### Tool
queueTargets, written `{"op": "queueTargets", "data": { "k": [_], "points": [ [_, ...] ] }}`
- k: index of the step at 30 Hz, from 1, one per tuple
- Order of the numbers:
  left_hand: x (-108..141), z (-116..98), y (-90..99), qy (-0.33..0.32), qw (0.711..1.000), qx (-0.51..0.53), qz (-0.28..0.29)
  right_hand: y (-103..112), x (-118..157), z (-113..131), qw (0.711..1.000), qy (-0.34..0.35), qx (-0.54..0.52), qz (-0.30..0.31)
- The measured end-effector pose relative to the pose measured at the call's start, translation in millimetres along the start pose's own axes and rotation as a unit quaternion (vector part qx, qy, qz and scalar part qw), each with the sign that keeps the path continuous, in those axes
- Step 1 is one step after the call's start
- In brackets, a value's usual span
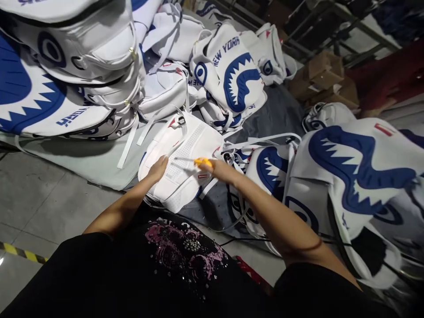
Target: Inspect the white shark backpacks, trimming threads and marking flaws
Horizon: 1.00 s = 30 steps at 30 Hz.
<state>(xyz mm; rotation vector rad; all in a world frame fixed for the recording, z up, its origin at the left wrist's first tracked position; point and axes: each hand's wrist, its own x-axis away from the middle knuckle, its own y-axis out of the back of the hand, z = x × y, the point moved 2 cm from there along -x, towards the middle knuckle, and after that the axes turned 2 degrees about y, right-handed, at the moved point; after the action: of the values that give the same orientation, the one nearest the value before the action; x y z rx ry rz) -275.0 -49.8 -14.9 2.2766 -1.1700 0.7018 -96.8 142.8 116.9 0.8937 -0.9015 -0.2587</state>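
A white backpack (185,190) lies in front of me with its mesh-padded back and straps facing up. My left hand (158,169) is closed at its left part, the thumb on the white fabric and most fingers hidden. Over the right part of the bag, my right hand (220,170) is closed round an orange-handled tool (202,163). Its thin metal end points left, towards my left hand, above the mesh panel. Blur hides whether this end is one blade or two. A black strap buckle (180,120) sits near the bag's top.
Stacked white backpacks (89,48) with blue shark-mouth patches rise at the left. More backpacks, one marked NEW YORK (243,73), lie behind, and others (361,163) crowd the right. Cardboard boxes (326,70) stand at the back right. Loose straps trail over the dark cover (281,106).
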Motion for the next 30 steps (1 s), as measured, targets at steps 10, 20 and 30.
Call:
{"op": "queueTargets", "data": {
  "k": [10, 20, 30],
  "points": [
    [89, 17, -105.8, -0.241, 0.906, -0.318, 0.141, 17, 38, -61, 0.985, -0.087, 0.147, -0.01],
    [54, 12, -92.9, -0.09, 0.988, -0.089, 0.09, -43, 122, -120, 0.992, -0.093, -0.043, -0.072],
    [37, 6, -67.4, -0.018, 0.997, -0.068, 0.015, -74, 103, -117, 0.98, -0.074, -0.135, -0.126]
  ]
}}
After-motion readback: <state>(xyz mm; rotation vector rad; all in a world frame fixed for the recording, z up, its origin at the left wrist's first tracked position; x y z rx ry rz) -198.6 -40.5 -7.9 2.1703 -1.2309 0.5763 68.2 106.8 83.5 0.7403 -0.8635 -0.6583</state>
